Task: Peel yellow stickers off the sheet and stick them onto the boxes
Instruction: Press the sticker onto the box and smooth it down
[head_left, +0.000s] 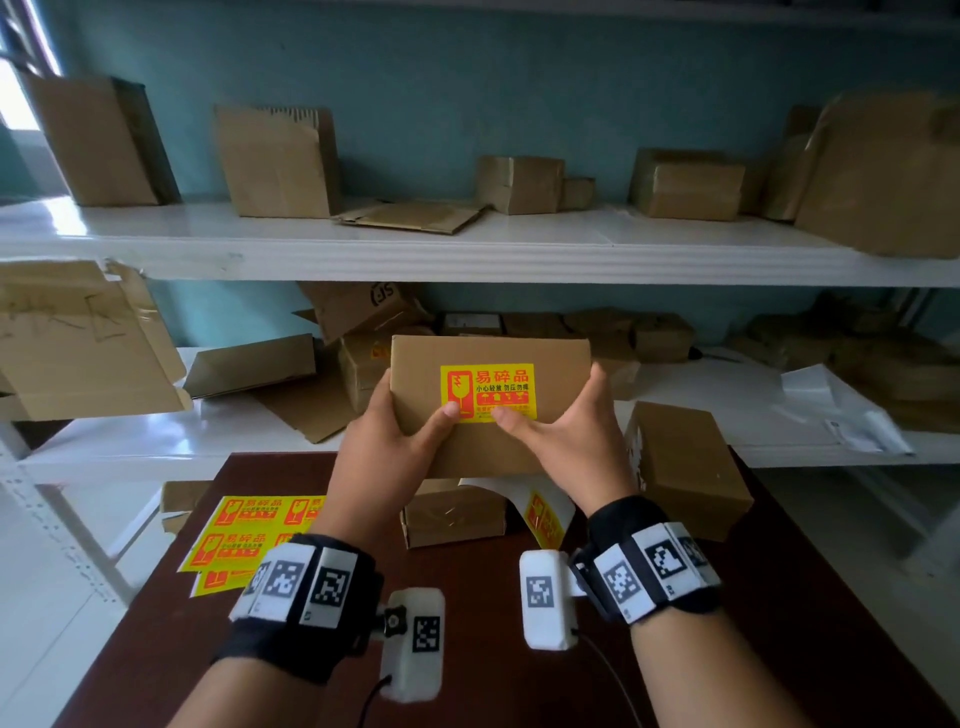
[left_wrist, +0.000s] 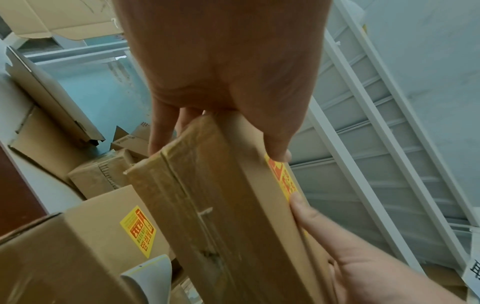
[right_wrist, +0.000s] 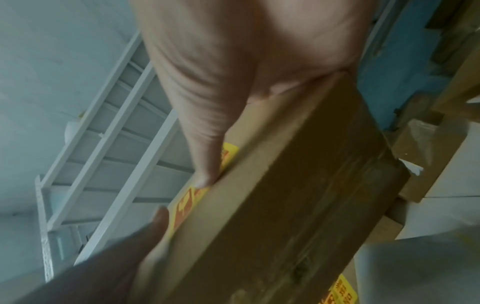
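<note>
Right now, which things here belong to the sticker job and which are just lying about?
In the job:
- box gripped by left hand and right hand
- yellow sticker on it
- sticker sheet on the table
- table boxes

Lying about:
- flattened cardboard on the upper shelf
- white papers

The wall (head_left: 467, 93) behind is pale blue-green. A white shelf rack (head_left: 363, 244) with two boards stands before it. Daylight enters from a window (head_left: 15, 93) at the left. The table (head_left: 779, 649) is dark brown.
</note>
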